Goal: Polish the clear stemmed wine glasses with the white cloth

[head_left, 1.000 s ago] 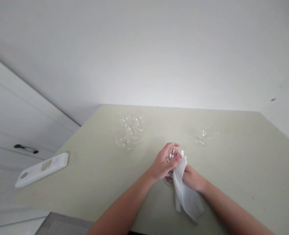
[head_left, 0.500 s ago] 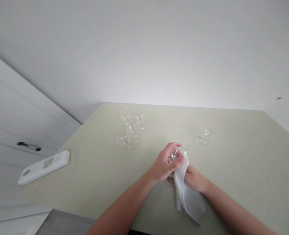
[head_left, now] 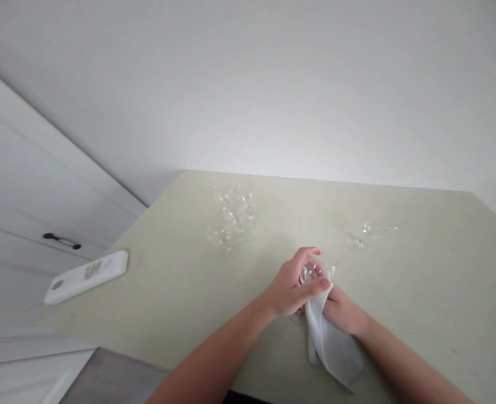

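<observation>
Above the near part of the table, my left hand (head_left: 292,286) is closed round the bowl of a clear stemmed glass (head_left: 316,269), thumb on the near side and fingers behind. Part of the glass's round foot shows below that hand. A white cloth (head_left: 336,353) lies against the glass and hangs down toward the table's front. My right hand (head_left: 343,308) is behind the cloth, gripping it against the glass; most of its fingers are hidden.
Several clear stemmed glasses (head_left: 231,210) stand in a cluster at the back left of the pale table (head_left: 168,280). Another stemmed glass (head_left: 372,229) is at the right. A white elongated device (head_left: 88,275) lies at the left edge, beside a cupboard with a dark handle (head_left: 62,242).
The whole view has shifted slightly. Both hands stay round the glass and cloth, with the left thumb now lower over the cloth at the glass's side.
</observation>
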